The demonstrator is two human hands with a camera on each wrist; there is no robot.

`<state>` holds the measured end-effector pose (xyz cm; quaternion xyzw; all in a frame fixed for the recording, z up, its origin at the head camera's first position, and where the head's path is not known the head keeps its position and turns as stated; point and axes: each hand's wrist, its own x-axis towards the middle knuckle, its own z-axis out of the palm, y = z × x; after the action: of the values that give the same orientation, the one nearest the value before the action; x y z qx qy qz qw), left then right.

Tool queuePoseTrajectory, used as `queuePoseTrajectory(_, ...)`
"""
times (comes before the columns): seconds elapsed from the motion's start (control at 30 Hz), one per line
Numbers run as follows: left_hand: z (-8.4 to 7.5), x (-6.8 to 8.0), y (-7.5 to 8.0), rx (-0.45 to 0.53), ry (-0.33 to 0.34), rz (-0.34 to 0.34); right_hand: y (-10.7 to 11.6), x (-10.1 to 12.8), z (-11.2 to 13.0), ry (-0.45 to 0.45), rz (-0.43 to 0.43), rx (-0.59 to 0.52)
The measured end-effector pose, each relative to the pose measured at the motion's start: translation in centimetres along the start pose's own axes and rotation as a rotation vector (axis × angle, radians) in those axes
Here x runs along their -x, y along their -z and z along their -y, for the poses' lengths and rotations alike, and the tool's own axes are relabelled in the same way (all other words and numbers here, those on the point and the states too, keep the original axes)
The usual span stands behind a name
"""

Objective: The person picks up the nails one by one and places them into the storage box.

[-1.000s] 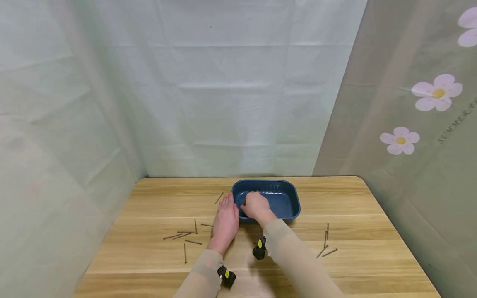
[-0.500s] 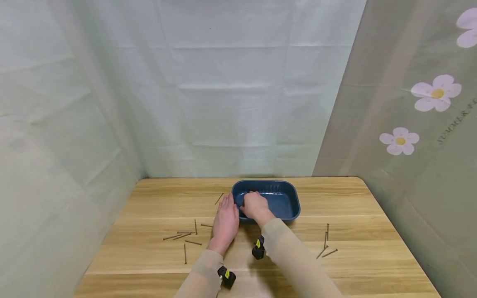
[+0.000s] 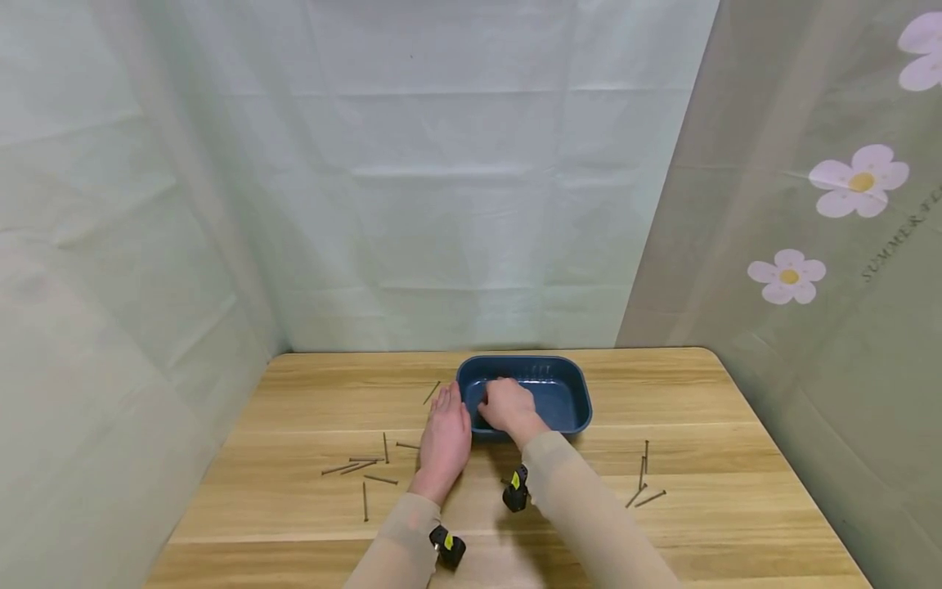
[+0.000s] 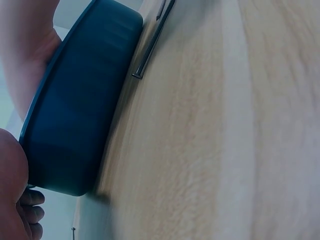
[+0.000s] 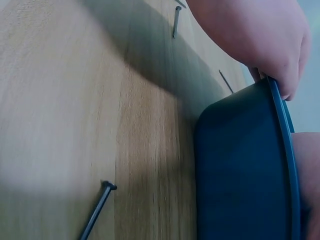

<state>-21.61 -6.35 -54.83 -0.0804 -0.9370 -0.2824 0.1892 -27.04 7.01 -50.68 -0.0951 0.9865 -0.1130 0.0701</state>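
Observation:
A dark blue plastic tray (image 3: 567, 391) stands on the wooden table (image 3: 706, 409), back of centre. My left hand (image 3: 445, 438) lies flat on the table with straight fingers, and its fingertips (image 5: 280, 75) touch the tray's left rim. My right hand (image 3: 506, 405) reaches over the near rim into the tray's left part, fingers bent downward. What lies under it is hidden. The left wrist view shows the tray's outer wall (image 4: 80, 115) with a nail (image 4: 152, 40) lying along it.
Several dark nails (image 3: 361, 466) lie scattered on the table left of my left hand. One nail (image 3: 432, 392) lies near the tray's far left corner. A few more nails (image 3: 643, 483) lie at the right. Pale cloth walls close in the back and sides.
Almost nothing differs: my right hand has shifted only slightly inside the tray, and my left hand has stayed flat beside it.

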Motion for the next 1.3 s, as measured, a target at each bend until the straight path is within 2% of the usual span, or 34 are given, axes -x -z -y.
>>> queuePoseTrajectory(0.37,-0.2,0.0,0.1,-0.011,0.02,0.014,0.8,0.5,-1.3,0.028,-0.046,-0.066)
queuePoseTrajectory(0.73,-0.2,0.0,-0.1,-0.013,0.039,0.028,2.2,2.5,-3.5,0.051,-0.109,-0.169)
queuePoseTrajectory(1.1,0.0,0.0,-0.2,-0.009,0.031,0.021,3.9,4.9,-6.6,0.067,-0.174,-0.201)
queuePoseTrajectory(1.3,-0.2,0.0,-0.1,-0.006,0.039,0.025,4.3,6.2,-9.0,0.1,-0.245,-0.235)
